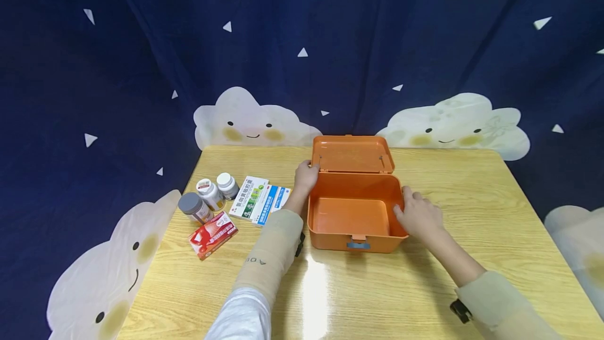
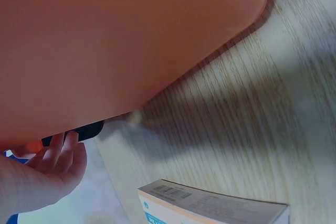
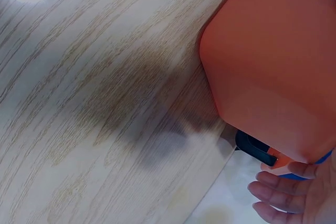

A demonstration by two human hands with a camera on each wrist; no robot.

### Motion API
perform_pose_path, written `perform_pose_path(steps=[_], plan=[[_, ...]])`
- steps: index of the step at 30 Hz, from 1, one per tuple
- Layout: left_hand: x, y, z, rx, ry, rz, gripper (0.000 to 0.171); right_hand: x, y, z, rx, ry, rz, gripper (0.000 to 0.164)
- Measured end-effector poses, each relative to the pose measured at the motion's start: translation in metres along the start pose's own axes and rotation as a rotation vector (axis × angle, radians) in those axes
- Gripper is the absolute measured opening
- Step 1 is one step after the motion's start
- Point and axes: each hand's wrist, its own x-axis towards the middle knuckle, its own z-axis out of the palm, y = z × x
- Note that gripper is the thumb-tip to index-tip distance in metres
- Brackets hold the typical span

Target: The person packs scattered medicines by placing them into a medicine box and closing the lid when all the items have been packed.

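Observation:
An orange plastic box [image 1: 351, 214] stands on the table with its lid [image 1: 351, 154] swung back, and its inside shows bare. A grey latch [image 1: 358, 245] sits on the front wall. My left hand [image 1: 306, 177] grips the box's back left corner by the hinge. In the left wrist view its fingers [image 2: 65, 156] curl beside a dark handle [image 2: 88, 130]. My right hand [image 1: 421, 215] holds the right wall, thumb over the rim and fingers along the outside. The right wrist view shows those fingers [image 3: 281, 190] below the orange side wall [image 3: 268, 72].
Left of the box lie white-and-green [image 1: 250, 197] and blue-and-white medicine boxes [image 1: 271, 204]. Farther left are a red medicine box [image 1: 213, 235], a grey-capped bottle [image 1: 195, 208] and two white-capped bottles [image 1: 209, 194]. A dark blue cloud-print curtain [image 1: 302, 67] hangs behind the wooden table [image 1: 467, 198].

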Motion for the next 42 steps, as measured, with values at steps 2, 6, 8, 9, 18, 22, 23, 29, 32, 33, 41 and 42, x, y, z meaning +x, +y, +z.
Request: perform_pose_path(steps=[2, 6, 8, 9, 18, 22, 23, 29, 32, 33, 41, 42], plan=[[0.013, -0.012, 0.007, -0.021, -0.008, -0.019, 0.044, 0.001, 0.0, 0.001, 0.004, 0.003, -0.001, 0.05], [-0.008, 0.01, -0.006, -0.066, 0.064, 0.017, 0.036, 0.001, -0.001, 0.002, 0.005, 0.017, 0.003, 0.045], [-0.023, 0.026, -0.015, -0.05, 0.115, 0.052, 0.032, 0.001, -0.002, 0.003, 0.003, 0.02, 0.005, 0.044], [-0.029, 0.03, -0.018, -0.04, 0.139, 0.074, 0.03, 0.001, -0.002, 0.003, 0.002, 0.022, 0.005, 0.044], [-0.049, 0.047, -0.042, 0.01, 0.135, 0.165, 0.031, 0.001, -0.004, 0.003, -0.002, 0.061, 0.0, 0.041], [-0.05, 0.043, -0.049, 0.129, 0.174, 0.295, 0.028, 0.001, -0.005, 0.002, -0.001, 0.062, 0.001, 0.04], [-0.051, 0.042, -0.051, 0.175, 0.182, 0.336, 0.028, 0.0, -0.005, 0.002, 0.0, 0.062, 0.001, 0.04], [-0.058, 0.035, -0.062, 0.462, 0.223, 0.535, 0.031, 0.0, -0.004, 0.002, 0.015, 0.047, 0.005, 0.041], [-0.061, 0.03, -0.066, 0.556, 0.221, 0.579, 0.032, -0.001, -0.003, 0.003, 0.019, 0.041, 0.003, 0.042], [-0.061, 0.028, -0.068, 0.581, 0.218, 0.586, 0.032, -0.001, -0.003, 0.003, 0.02, 0.04, 0.001, 0.043], [-0.07, 0.015, -0.077, 0.706, 0.161, 0.543, 0.036, 0.0, -0.003, 0.002, 0.023, 0.042, -0.006, 0.038], [-0.07, 0.014, -0.078, 0.723, 0.153, 0.534, 0.037, 0.0, -0.003, 0.002, 0.022, 0.043, -0.007, 0.038]])
